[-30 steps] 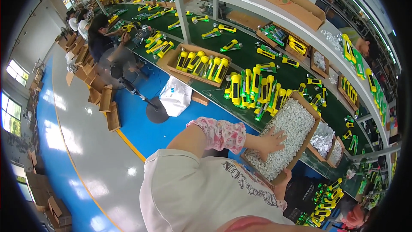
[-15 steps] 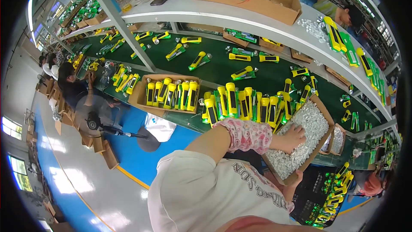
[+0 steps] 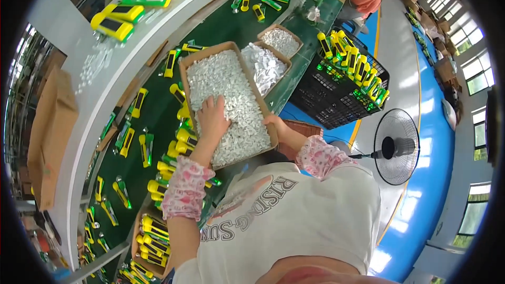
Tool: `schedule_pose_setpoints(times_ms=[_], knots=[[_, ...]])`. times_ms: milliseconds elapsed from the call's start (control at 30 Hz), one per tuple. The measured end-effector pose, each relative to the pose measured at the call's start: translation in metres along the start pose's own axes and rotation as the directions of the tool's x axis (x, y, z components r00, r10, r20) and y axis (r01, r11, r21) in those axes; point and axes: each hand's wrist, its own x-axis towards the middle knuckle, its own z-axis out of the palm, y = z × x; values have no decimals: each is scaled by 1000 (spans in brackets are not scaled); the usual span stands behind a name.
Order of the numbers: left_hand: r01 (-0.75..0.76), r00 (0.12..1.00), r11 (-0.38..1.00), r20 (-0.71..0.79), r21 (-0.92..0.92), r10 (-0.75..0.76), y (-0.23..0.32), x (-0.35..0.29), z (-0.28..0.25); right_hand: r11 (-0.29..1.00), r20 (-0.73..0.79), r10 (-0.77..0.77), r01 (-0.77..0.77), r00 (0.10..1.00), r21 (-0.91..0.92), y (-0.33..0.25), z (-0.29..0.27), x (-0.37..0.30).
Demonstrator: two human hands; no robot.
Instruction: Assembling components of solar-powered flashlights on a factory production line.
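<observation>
A shallow cardboard box (image 3: 243,64) full of small whitish, clear-looking pieces (image 3: 231,121) sits tilted in front of me. My left hand (image 3: 213,118) rests on the pieces, its fingers spread and their tips partly sunk among them. At the box's right near corner, my right hand (image 3: 274,126) grips the cardboard rim; its fingers are partly hidden by the wall. Just beyond lie a smaller box of silvery flat pieces (image 3: 263,66) and another box of small white pieces (image 3: 280,41). Yellow-and-green flashlights (image 3: 181,139) lie close to the large box's left side.
A black plastic crate (image 3: 326,97) heaped with flashlights stands to the right, near a floor fan (image 3: 395,147). More flashlights lie on the green bench (image 3: 158,92). A raised shelf (image 3: 68,89) edges the left side. A seated person (image 3: 368,0) works farther off.
My view has swung right, bringing the crate and the floor fan into sight. My left hand stays on the pieces, and my right hand still holds the box's edge.
</observation>
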Motion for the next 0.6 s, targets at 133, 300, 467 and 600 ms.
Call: schedule_pose_setpoints(times_ms=[133, 300, 467, 600], knots=[[57, 993, 997, 108, -47, -51, 2, 48, 15, 999, -29, 31, -32, 999, -35, -43, -27, 37], [58, 983, 995, 178, -85, -42, 26, 122, 29, 998, 57, 45, -46, 997, 29, -118, -42, 57], [-12, 988, 975, 147, -221, 45, 59, 183, 60, 983, -22, -36, 31, 999, -180, -200, -65, 68], [-112, 991, 976, 51, -189, 123, 61, 219, 94, 994, -89, -91, 85, 992, -63, -215, -82, 89]])
